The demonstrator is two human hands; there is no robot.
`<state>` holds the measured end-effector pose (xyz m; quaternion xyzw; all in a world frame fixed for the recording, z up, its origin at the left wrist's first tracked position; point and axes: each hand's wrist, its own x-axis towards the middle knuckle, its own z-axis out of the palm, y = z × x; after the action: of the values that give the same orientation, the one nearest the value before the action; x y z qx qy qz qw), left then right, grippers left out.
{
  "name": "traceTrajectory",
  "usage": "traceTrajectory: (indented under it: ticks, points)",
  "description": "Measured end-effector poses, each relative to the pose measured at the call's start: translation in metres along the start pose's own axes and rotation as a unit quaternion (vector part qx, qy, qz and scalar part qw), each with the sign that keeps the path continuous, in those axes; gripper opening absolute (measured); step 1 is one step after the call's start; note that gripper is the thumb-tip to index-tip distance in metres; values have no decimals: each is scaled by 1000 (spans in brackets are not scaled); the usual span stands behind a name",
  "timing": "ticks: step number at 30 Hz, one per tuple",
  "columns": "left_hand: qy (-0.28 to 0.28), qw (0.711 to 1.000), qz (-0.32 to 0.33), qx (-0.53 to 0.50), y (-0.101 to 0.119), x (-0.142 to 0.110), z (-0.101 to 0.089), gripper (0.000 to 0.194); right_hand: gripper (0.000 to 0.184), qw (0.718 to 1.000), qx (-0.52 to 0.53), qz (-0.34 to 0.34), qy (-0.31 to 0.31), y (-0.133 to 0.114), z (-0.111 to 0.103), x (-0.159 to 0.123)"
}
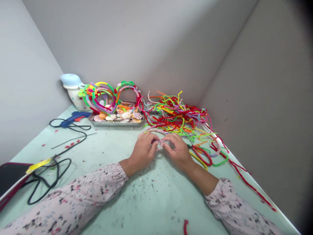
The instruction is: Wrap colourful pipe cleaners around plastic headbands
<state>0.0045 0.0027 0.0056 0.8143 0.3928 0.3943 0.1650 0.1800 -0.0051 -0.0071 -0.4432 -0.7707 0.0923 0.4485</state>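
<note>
Both hands meet over the middle of the table, fingertips almost touching. Between them is a thin, fuzzy pale purple and pink pipe cleaner (160, 142), mostly covered by the fingers. My left hand (143, 148) pinches it between thumb and forefinger. From the other side, my right hand (179, 152) grips it in the same way. A pale pink fuzzy strip (156, 131) curves just behind the fingers; whether it joins the held piece I cannot tell. Scissors with red-orange handles (204, 156) lie right beside my right hand, their blades partly hidden.
A metal tray (117, 124) of seashells stands at the back, with colourful pipe-cleaner hoops (104, 84) resting on it. Right of it sprawls a tangled pipe-cleaner pile (181, 114). A blue glue gun (70, 120), a looped black cord (58, 173) and a white bottle (77, 98) are left.
</note>
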Motion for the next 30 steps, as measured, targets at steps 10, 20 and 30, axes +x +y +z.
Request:
traceTrajectory:
  ticks: [10, 20, 30]
  points:
    - [-6, 1000, 4, 8, -1, 0, 1, 8, 2, 999, 38, 20, 7, 1, 2, 0]
    - [-8, 1000, 10, 10, -2, 0, 1, 8, 6, 998, 57, 34, -8, 4, 1, -2]
    - [-7, 1000, 4, 13, -1, 0, 1, 7, 2, 998, 54, 38, -14, 5, 1, -1]
